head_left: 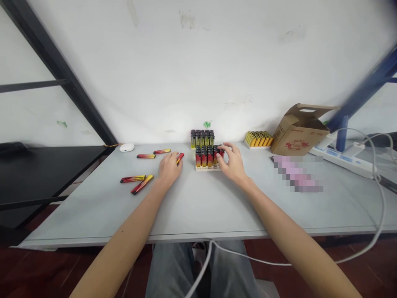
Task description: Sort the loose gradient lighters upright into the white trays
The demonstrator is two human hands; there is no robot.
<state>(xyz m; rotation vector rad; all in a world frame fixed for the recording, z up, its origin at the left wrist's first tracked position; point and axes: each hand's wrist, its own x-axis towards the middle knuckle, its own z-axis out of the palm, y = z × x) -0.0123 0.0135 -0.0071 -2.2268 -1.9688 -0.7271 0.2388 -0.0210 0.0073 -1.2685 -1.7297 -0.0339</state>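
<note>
Red-and-yellow lighters stand upright in a white tray (203,169) at the middle of the table. My right hand (232,163) is at the tray's right end, thumb and index finger around a red lighter (221,152) that stands there. Left of the tray, my left hand (169,167) is bent over a lighter (180,157), which sticks out past its fingertips. Several loose lighters lie flat further left, among them one (146,156) near the back and another (142,184) nearer the front. Behind the tray stand yellow-green lighters (202,138) with black tops.
A block of yellow lighters (258,140) sits at the back right beside an open cardboard box (299,134). Further right are a white power strip (344,159) and a cable (383,198). A white case (127,147) lies back left. A pixelated object (297,174) lies on the right.
</note>
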